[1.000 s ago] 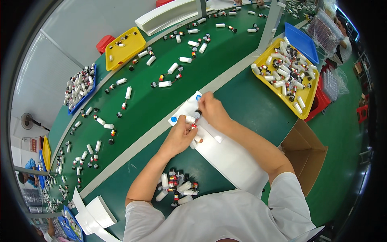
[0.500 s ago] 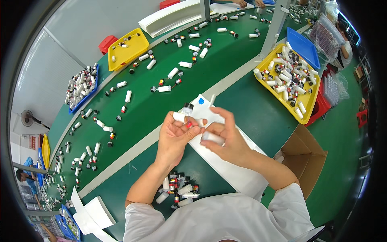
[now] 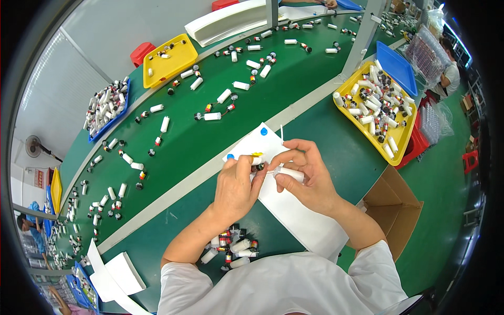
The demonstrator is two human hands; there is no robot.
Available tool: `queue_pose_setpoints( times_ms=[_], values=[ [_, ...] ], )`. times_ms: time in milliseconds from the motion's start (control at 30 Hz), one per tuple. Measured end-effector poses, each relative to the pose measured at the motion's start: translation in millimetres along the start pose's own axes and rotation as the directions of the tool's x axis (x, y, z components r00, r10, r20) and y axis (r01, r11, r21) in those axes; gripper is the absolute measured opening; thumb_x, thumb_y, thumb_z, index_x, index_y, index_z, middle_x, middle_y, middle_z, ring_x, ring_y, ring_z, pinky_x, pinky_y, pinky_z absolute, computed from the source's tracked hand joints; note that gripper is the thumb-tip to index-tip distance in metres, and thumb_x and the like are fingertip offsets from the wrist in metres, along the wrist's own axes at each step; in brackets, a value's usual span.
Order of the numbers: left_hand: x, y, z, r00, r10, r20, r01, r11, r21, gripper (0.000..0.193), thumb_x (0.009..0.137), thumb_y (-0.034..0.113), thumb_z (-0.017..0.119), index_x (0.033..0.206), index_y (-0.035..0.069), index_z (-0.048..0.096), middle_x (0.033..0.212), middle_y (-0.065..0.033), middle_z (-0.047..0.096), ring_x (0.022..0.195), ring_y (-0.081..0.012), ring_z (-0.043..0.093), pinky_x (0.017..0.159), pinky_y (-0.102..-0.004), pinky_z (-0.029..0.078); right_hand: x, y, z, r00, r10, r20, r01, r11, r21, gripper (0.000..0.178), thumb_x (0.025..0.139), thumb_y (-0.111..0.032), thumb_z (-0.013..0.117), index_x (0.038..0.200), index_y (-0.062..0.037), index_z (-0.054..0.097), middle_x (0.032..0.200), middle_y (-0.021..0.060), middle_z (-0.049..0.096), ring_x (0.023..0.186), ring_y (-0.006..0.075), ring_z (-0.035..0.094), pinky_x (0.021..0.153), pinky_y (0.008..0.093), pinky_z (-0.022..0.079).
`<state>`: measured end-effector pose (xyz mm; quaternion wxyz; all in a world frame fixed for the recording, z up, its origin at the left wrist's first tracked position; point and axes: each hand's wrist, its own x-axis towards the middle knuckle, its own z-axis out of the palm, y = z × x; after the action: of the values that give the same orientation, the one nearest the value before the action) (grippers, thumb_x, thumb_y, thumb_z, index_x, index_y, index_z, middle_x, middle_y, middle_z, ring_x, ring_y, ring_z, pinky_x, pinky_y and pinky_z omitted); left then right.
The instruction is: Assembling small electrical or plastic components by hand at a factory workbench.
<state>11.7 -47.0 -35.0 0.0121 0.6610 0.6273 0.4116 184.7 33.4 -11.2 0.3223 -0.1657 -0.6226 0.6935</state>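
Note:
Over a long white paper sheet (image 3: pixel 310 226), my two hands work close together. My left hand (image 3: pixel 235 188) is closed on a small white and black part (image 3: pixel 259 164) with a yellow bit at its top; the fingers hide much of it. In my right hand (image 3: pixel 311 181) a white plastic cylinder (image 3: pixel 290 174) is pinched between thumb and fingers, its inner end facing the left hand's part. A thin white stick (image 3: pixel 282 133) rises beside the right index finger; whether that hand holds it, I cannot tell. Below my left wrist lies a pile of white cylinders and red-black pieces (image 3: pixel 230 247).
Beyond a pale rail (image 3: pixel 207 169) the green belt (image 3: pixel 189 144) carries several scattered parts. A heaped yellow tray (image 3: pixel 403 152) stands at the right, above an open cardboard box (image 3: pixel 396 210). White sheets (image 3: pixel 123 273) lie lower left. Other people are at work farther off.
My left hand has turned over, its back now uppermost, covering more of the part. My right hand has shifted slightly right and up, and its cylinder now shows more plainly.

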Motion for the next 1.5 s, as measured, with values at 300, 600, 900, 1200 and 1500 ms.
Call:
queue_pose_setpoints(
  times_ms=[300, 600, 900, 1200, 1500],
  values=[
    [4, -6, -13, 0.838, -0.309, 0.449, 0.543, 0.543, -0.641, 0.029, 0.098, 0.010, 0.058, 0.123, -0.005, 0.059, 0.097, -0.0067, 0.070, 0.078, -0.0136, 0.065, 0.071, -0.0254, 0.050, 4, 24, -11, 0.959, -0.277, 0.063, 0.270, 0.821, -0.504, 0.058, 0.087, -0.002, 0.068, 0.131, 0.0001, 0.030, 0.108, 0.0097, 0.067, 0.102, 0.0283, 0.066, 0.088, 0.0363, 0.050],
    [8, -1, -8, 0.613, -0.115, 0.782, 0.774, -0.115, -0.623, 0.027, 0.097, 0.009, 0.060, 0.121, -0.003, 0.061, 0.103, -0.0121, 0.069, 0.082, -0.0154, 0.066, 0.070, -0.0283, 0.052, 19, 9, -21, 0.826, -0.564, -0.002, 0.329, 0.485, -0.810, 0.052, 0.076, -0.002, 0.077, 0.121, -0.0049, 0.052, 0.112, 0.0044, 0.066, 0.109, 0.0231, 0.052, 0.087, 0.0356, 0.041],
    [19, 33, -4, 0.739, -0.313, 0.596, 0.652, 0.113, -0.749, 0.038, 0.091, 0.001, 0.066, 0.128, -0.002, 0.058, 0.106, -0.0098, 0.068, 0.084, -0.0163, 0.066, 0.073, -0.0264, 0.053, -15, -3, -19, 0.976, 0.216, -0.019, -0.189, 0.888, 0.418, 0.018, 0.096, -0.019, 0.065, 0.090, -0.0027, 0.061, 0.086, 0.0003, 0.061, 0.083, 0.0090, 0.053, 0.082, 0.0271, 0.043],
    [20, 44, 2, 0.886, -0.216, 0.410, 0.464, 0.413, -0.784, 0.031, 0.092, -0.010, 0.058, 0.123, -0.007, 0.057, 0.119, -0.0097, 0.057, 0.098, -0.0190, 0.066, 0.082, -0.0308, 0.055, -9, 13, -34, 0.988, 0.134, -0.075, -0.125, 0.985, 0.116, 0.011, 0.091, -0.010, 0.069, 0.088, -0.0026, 0.062, 0.082, 0.0015, 0.061, 0.077, 0.0085, 0.055, 0.074, 0.0252, 0.046],
    [13, -18, -1, 0.844, -0.499, 0.198, 0.518, 0.660, -0.544, 0.030, 0.083, -0.016, 0.062, 0.106, 0.000, 0.050, 0.096, -0.0151, 0.070, 0.088, -0.0210, 0.072, 0.076, -0.0298, 0.058, 31, 57, -73, 0.993, 0.102, -0.053, -0.114, 0.810, -0.575, 0.018, 0.080, -0.014, 0.075, 0.092, -0.0023, 0.069, 0.078, 0.0089, 0.063, 0.074, 0.0202, 0.060, 0.070, 0.0346, 0.048]
  ],
)
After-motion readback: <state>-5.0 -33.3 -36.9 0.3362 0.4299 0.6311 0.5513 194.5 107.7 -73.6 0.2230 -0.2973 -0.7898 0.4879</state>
